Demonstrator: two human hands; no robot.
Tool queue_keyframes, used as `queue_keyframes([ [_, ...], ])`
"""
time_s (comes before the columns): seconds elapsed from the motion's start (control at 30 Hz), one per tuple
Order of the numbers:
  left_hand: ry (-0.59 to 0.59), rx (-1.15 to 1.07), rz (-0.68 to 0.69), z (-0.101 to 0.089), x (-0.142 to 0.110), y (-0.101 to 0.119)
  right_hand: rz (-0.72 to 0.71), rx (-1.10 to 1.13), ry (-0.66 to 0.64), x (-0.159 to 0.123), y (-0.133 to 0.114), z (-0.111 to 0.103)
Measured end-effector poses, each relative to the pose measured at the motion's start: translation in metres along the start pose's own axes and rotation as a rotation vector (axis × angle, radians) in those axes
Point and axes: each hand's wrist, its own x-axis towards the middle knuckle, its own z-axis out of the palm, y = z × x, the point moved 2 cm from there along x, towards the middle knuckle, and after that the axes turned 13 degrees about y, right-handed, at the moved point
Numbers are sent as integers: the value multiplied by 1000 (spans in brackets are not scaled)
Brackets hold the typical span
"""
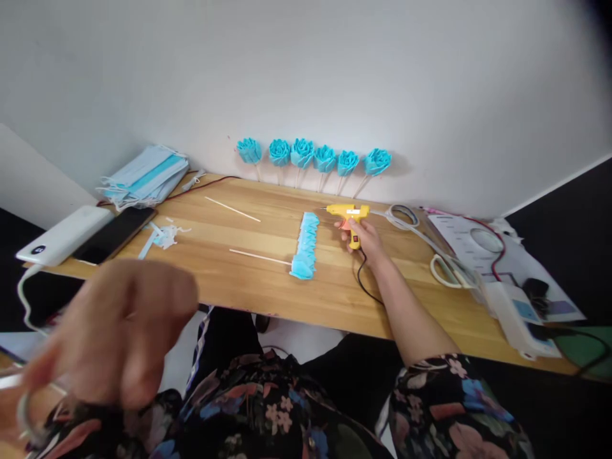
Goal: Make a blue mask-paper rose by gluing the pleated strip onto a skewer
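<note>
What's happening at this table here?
The right hand grips a yellow plastic glue gun over a pale wooden table; the left hand is raised, blurred, near the camera. A pleated light-blue strip lies beside the gun, a thin pale stick at its near end. Six ruffled blue flowers line the white wall.

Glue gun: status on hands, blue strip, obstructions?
Right hand gripping yellow glue gun. Left hand raised, blurred, contents unclear. Blue strip on table, stick meeting near end. Nothing visible between gun and strip.
</note>
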Motion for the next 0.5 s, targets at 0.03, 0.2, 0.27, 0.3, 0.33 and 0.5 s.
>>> queue_keyframes([
  [0.03, -79, -71, 0, 10, 10, 1, 7, -12, -6, 0, 0, 0],
  [0.2, 133, 130, -50, 70, 87, -13, 38, -22, 20, 0, -1, 0],
  [0.27, 241, 127, -71, 94, 110, -28, 39, -11, 34, 0, -1, 1],
  [0.3, 262, 104, -93, 105, 118, -36, 40, -13, 31, 0, -2, 1],
  [0.33, 262, 81, -115, 115, 123, -44, 38, -17, 25, 0, -2, 2],
  [0.5, 129, 46, -163, 150, 120, -79, 32, -23, 3, -1, -2, 2],
])
